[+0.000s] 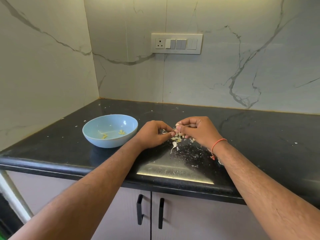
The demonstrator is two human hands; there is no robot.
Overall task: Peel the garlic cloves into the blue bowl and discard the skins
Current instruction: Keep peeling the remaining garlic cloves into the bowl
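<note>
The blue bowl (97, 134) sits on the black counter at the left, with a few yellowish peeled garlic pieces (121, 132) inside. Right of it, my left hand (153, 134) and my right hand (197, 130) meet over the counter and both pinch a small garlic clove (178, 132) between their fingertips. Below the hands lies a pile of papery skins (176, 139). A whole unpeeled clove (174, 144) with a thin tail lies just in front of that pile.
Skin flakes (190, 153) are scattered over the black counter (259, 135) in front of my right wrist. A marble wall with a switch panel (176, 43) stands behind. Cabinet doors with black handles (140, 209) are below the counter edge.
</note>
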